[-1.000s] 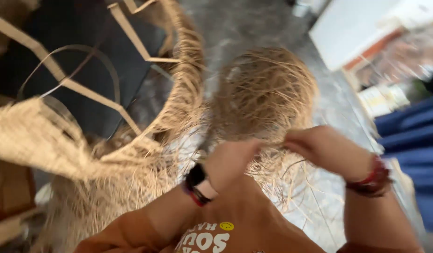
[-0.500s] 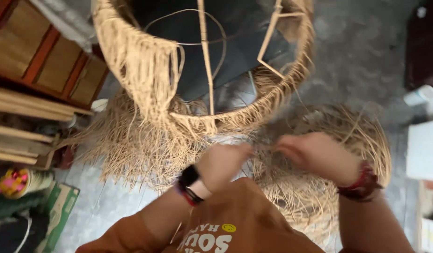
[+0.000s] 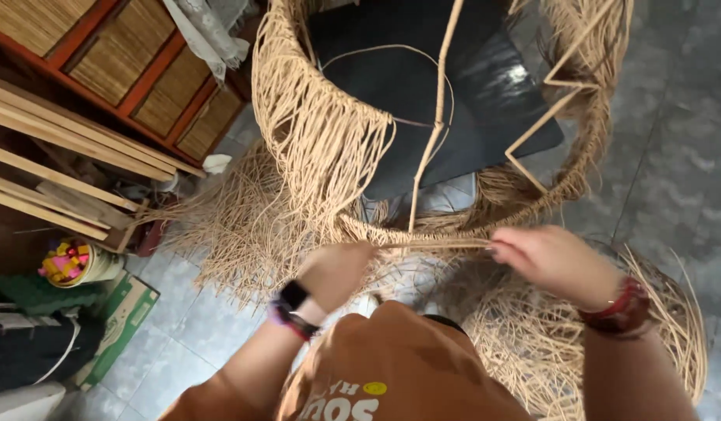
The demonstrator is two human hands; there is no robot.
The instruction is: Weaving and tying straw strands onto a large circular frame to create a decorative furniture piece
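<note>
A round frame wrapped in tan fibre strands [image 3: 321,132] stands in front of me, with a black cushion [image 3: 423,101] inside it. My left hand [image 3: 333,269], a dark watch on its wrist, pinches the strands at the frame's near rim. My right hand [image 3: 551,261], with red bracelets at the wrist, grips the same taut strand [image 3: 438,243] that runs along the rim between both hands. A loose coil of tan fibre [image 3: 610,327] lies on the floor under my right arm.
Wooden panels with woven inserts [image 3: 127,70] and long wooden slats [image 3: 56,156] lean at the left. A small tub of colourful bits [image 3: 68,261] and a green carton [image 3: 119,320] sit at lower left. Grey tiled floor [image 3: 672,156] lies to the right.
The view has swung so that the frame now fills the upper middle. Both hands have come up to the frame's near rim and pull a strand tight between them.
</note>
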